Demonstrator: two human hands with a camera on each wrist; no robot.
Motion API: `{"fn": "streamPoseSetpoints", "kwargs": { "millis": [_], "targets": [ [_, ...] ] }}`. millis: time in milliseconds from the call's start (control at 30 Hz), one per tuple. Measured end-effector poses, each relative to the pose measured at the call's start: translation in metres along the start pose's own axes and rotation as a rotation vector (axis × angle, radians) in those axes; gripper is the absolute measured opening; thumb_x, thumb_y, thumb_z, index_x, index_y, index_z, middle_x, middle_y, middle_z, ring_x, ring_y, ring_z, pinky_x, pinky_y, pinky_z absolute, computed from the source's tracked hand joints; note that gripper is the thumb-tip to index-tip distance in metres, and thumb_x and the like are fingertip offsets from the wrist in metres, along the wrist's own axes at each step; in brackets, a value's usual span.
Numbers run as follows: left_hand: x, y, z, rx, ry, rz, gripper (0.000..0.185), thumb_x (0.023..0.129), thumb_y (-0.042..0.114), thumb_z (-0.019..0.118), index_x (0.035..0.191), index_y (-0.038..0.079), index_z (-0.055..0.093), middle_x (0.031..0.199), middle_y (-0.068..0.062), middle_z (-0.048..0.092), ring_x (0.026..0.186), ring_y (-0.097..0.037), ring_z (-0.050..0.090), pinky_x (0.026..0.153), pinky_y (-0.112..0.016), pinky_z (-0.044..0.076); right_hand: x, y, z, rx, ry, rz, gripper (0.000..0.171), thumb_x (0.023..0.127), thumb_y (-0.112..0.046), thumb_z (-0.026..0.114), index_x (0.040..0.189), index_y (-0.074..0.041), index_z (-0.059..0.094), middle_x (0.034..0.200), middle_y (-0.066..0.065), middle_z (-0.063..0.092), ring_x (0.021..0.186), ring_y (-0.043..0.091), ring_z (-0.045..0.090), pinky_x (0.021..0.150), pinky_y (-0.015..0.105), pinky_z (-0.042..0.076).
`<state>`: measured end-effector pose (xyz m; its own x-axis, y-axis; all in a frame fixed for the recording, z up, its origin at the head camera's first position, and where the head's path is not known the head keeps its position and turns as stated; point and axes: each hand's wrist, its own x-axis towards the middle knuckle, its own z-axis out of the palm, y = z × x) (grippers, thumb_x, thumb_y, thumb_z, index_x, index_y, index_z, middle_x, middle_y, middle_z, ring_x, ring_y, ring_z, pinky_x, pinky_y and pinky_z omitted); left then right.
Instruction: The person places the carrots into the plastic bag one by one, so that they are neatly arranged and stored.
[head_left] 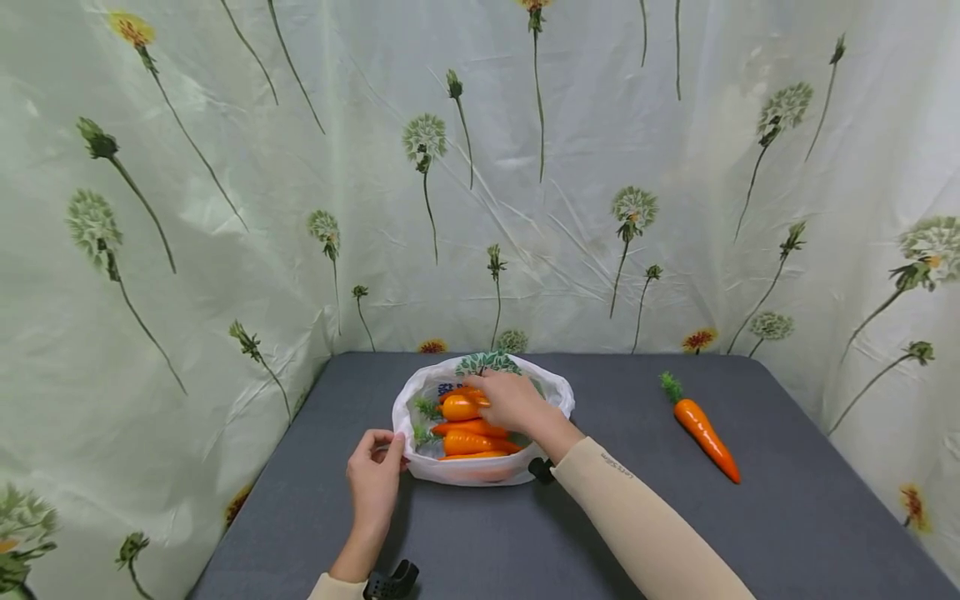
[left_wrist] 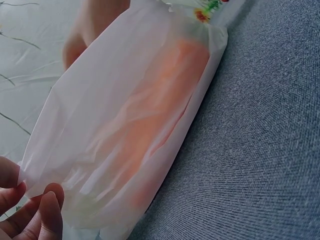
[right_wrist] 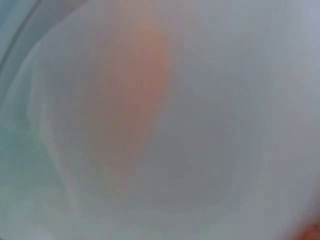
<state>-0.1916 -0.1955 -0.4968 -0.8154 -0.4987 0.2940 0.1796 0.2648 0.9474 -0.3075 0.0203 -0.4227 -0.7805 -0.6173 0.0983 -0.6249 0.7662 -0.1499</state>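
A white plastic bag (head_left: pixel 480 475) lies on the table with its mouth open toward me, several orange toy carrots (head_left: pixel 480 442) with green tops lying side by side inside. My left hand (head_left: pixel 375 479) pinches the bag's rim at its left front corner; the left wrist view shows the thumb and fingertips (left_wrist: pixel 51 212) on the thin plastic. Reaching into the bag from the right, my right hand (head_left: pixel 513 402) has its fingers around a carrot (head_left: pixel 459 407) on the far side of the pile. The right wrist view is blurred by the bag's wall close to the camera.
Another carrot (head_left: pixel 707 437) lies apart on the right side of the dark grey table (head_left: pixel 600 517). Behind the table hangs a pale curtain (head_left: pixel 480 208) printed with dandelions. A dark band (head_left: pixel 392 579) is on my left wrist.
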Motion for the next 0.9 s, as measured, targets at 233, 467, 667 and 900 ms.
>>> {"fn": "streamPoseSetpoints", "kwargs": {
  "millis": [233,467,667,900],
  "targets": [
    [0.001,-0.001,0.000,-0.009,0.004,0.001,0.017,0.095,0.019,0.072,0.097,0.003,0.065,0.094,-0.014,0.064,0.068,-0.031,0.065,0.059,-0.026,0.058,-0.025,0.005,-0.025,0.102,0.069,0.031,0.055,0.092,-0.021,0.073,0.144,-0.027,0.056,0.134,0.002,0.060,0.098,0.021,0.063,0.064,0.033,0.051],
    [0.000,-0.002,0.002,0.004,0.010,0.010,0.016,0.094,0.018,0.073,0.097,0.005,0.066,0.092,-0.012,0.064,0.067,-0.029,0.064,0.058,-0.023,0.057,-0.061,0.020,-0.038,0.147,0.180,0.106,0.054,0.093,-0.024,0.073,0.144,-0.029,0.056,0.132,0.004,0.060,0.098,0.021,0.064,0.066,0.037,0.052],
    [0.000,-0.002,0.002,0.000,0.012,0.009,0.014,0.094,0.016,0.073,0.096,0.004,0.066,0.091,-0.013,0.064,0.065,-0.028,0.063,0.057,-0.023,0.056,-0.089,0.038,-0.043,0.175,0.291,0.143,0.053,0.090,-0.023,0.077,0.141,-0.025,0.060,0.128,0.004,0.063,0.099,0.026,0.065,0.068,0.043,0.054],
    [0.000,-0.001,0.001,0.000,0.015,0.012,0.014,0.094,0.016,0.073,0.095,0.004,0.066,0.089,-0.013,0.063,0.064,-0.025,0.063,0.057,-0.023,0.056,-0.119,0.062,-0.050,0.146,0.356,0.206,0.052,0.090,-0.024,0.077,0.139,-0.025,0.060,0.126,0.005,0.063,0.091,0.025,0.065,0.063,0.041,0.052]
  ]
}}
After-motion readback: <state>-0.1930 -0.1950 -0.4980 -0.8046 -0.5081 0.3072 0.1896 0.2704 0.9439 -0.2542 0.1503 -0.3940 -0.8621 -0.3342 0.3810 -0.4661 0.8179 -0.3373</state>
